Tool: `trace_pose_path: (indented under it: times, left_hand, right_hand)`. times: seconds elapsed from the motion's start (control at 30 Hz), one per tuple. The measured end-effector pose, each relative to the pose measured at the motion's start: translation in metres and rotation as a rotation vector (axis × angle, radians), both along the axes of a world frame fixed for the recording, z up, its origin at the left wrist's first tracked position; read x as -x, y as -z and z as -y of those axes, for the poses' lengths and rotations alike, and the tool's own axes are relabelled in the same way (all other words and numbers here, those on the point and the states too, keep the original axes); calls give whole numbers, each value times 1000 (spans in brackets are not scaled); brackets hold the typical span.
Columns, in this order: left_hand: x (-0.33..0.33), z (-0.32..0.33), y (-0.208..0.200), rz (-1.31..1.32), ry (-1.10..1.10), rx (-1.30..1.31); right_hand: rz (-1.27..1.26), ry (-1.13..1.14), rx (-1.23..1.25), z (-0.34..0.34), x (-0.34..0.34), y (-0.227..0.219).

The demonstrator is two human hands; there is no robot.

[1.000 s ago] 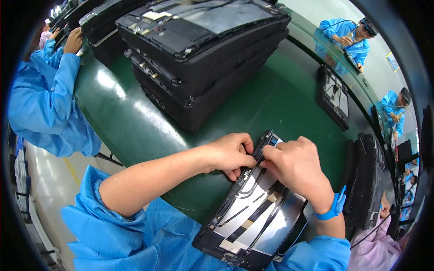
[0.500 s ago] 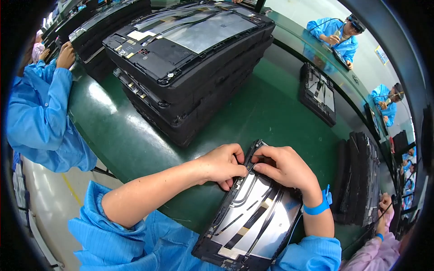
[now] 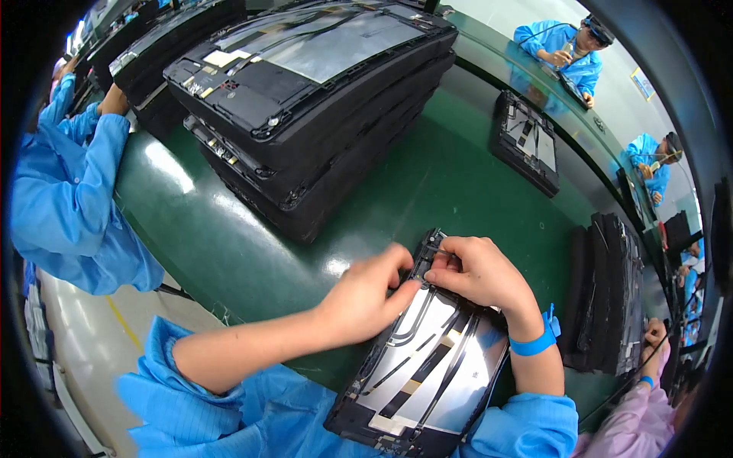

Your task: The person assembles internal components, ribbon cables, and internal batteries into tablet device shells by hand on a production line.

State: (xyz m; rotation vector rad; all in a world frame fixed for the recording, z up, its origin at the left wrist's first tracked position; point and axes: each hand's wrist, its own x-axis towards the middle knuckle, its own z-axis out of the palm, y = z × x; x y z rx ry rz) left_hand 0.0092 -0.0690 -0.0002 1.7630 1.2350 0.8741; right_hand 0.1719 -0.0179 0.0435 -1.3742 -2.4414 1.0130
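An opened tablet-like device (image 3: 435, 359) lies tilted lengthwise in front of me, with a black frame, a silver plate and dark ribbon cables showing. My right hand (image 3: 481, 271) bends over its far end. The thumb and fingertips pinch together there at the frame; whatever is between them is too small to make out. Beside the far left edge is my left hand (image 3: 366, 294), slightly blurred, its thumb reaching to the frame and the index finger held apart from it. Nothing shows in that hand. A blue band (image 3: 534, 343) circles my right wrist.
A tall stack of similar devices in black foam trays (image 3: 321, 137) stands at the back left of the green table (image 3: 427, 183). Another device (image 3: 527, 145) lies far right. More black trays (image 3: 607, 298) stand at the right. Co-workers sit left, right and across.
My left hand has loosened from the device's left edge and shifted slightly left, its fingers spreading. My right hand stays pinched at the far end. The view has shifted a little.
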Motion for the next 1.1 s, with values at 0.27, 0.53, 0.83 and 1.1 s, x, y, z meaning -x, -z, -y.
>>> trace_pose_path:
  times: [0.27, 0.53, 0.83, 1.1]
  left_hand:
    - [-12, 13, 6, -415, 220, -418]
    - [-1, 8, 2, -466, 241, -543]
    - [0, 12, -8, -471, 303, -460]
    - [50, 117, -31, 35, 84, 678]
  right_hand:
    - [-37, -54, -22, -5, -20, 14]
    - [-2, -144, 4, -12, -9, 8]
    - [-10, -143, -59, -6, -11, 4]
    - [-106, 569, -282, 51, -99, -3]
